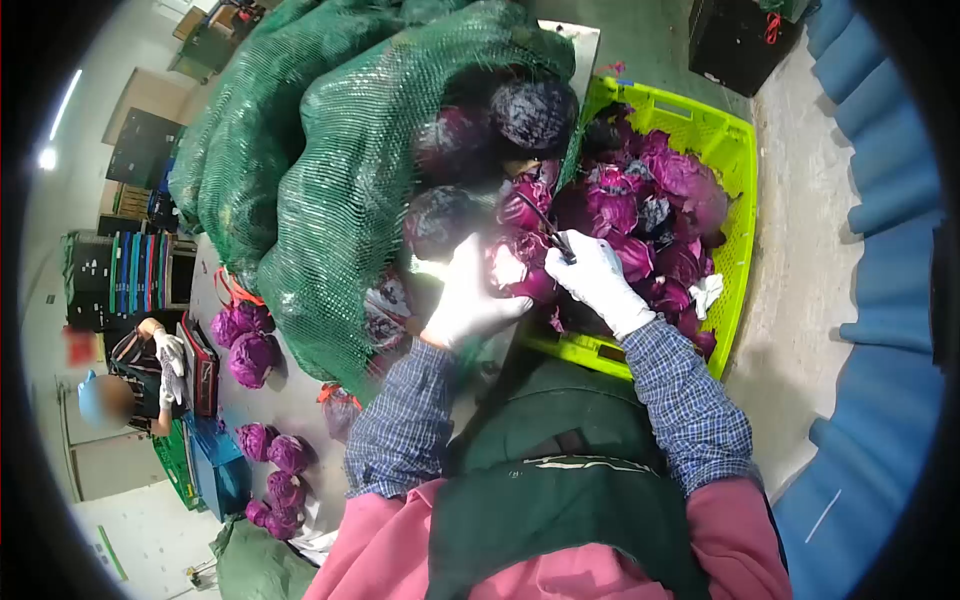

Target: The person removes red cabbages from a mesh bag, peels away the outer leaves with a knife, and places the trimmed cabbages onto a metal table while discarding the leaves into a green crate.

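red cabbage point(518, 266) cupped by the left hand point(470, 300)
right hand point(597, 282) clasps a knife point(540, 218) just right of it, blade slanting away and leftward

Cabbage point(512, 265) in left grip point(470, 300); knife point(544, 221), right grip point(598, 278)

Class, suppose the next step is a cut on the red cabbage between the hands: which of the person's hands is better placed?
Probably the right hand: it grips a dark, knife-like tool beside the red cabbage, while the left hand is occupied holding that cabbage.
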`<action>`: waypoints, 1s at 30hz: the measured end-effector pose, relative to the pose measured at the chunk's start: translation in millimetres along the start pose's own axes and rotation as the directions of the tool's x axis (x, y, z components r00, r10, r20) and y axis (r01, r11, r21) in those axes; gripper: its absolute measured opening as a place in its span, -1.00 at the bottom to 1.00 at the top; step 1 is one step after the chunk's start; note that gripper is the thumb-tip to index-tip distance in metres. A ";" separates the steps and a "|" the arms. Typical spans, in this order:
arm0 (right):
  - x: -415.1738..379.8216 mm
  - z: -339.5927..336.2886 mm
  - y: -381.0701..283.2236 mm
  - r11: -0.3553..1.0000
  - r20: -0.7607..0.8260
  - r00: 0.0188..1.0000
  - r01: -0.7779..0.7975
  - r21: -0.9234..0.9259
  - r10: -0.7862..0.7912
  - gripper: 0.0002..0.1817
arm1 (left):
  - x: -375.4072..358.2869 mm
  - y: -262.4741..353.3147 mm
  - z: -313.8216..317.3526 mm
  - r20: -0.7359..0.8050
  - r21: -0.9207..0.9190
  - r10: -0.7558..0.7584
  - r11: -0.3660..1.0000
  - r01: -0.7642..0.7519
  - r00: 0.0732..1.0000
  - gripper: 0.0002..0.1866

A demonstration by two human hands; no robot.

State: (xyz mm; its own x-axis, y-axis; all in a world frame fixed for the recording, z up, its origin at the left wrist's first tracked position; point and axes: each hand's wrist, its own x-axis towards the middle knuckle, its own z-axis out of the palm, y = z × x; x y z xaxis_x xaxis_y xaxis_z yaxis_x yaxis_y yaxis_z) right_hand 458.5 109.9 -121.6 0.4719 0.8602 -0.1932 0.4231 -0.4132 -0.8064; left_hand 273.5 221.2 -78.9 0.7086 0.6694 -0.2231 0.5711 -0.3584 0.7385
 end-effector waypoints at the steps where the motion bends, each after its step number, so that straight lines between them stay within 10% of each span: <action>1: -0.8 0.4 4.4 0.999 -0.010 1.000 -0.015 0.035 0.016 -0.63 | 2.0 2.6 -2.4 0.036 0.027 0.010 1.000 -0.011 0.999 0.39; 7: -8.3 15.0 83.2 0.978 -0.132 0.979 -0.173 -0.114 0.158 -0.70 | 4.6 7.2 -25.9 0.233 -0.041 0.143 0.990 -0.137 0.962 0.39; 9: -37.6 6.2 39.6 0.993 -0.227 0.972 0.027 -0.111 -0.052 -0.66 | 3.6 -2.1 -30.4 0.250 -0.045 0.162 0.987 -0.155 0.955 0.37; 11: -52.5 -11.4 -17.6 0.967 -0.255 0.933 0.247 -0.057 -0.254 -0.57 | 4.4 -18.8 -18.1 0.136 0.245 0.143 0.954 -0.173 0.980 0.33; 15: -33.3 -13.9 -23.3 0.914 0.024 0.949 0.311 -0.260 -0.315 -0.49 | -11.1 8.7 -1.8 0.010 -0.053 0.043 0.998 -0.042 0.999 0.34; 19: -35.6 -4.9 -20.2 0.816 0.024 0.881 0.447 -0.367 -0.472 -0.45 | -10.9 -7.6 57.5 -0.361 0.284 -0.105 0.934 0.216 0.927 0.55; 30: -11.6 -2.4 -18.9 0.615 0.061 0.842 0.440 -0.655 -0.537 -0.47 | 2.8 19.3 55.6 -0.381 0.243 -0.090 0.951 0.194 0.920 0.44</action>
State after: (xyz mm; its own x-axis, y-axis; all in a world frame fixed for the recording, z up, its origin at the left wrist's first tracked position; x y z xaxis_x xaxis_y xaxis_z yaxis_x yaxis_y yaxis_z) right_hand 446.9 107.0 -102.8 0.1225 0.9640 0.2359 0.9741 -0.0713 -0.2145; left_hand 309.6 179.9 -100.7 0.4424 0.8963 -0.0295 0.7808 -0.3687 0.5044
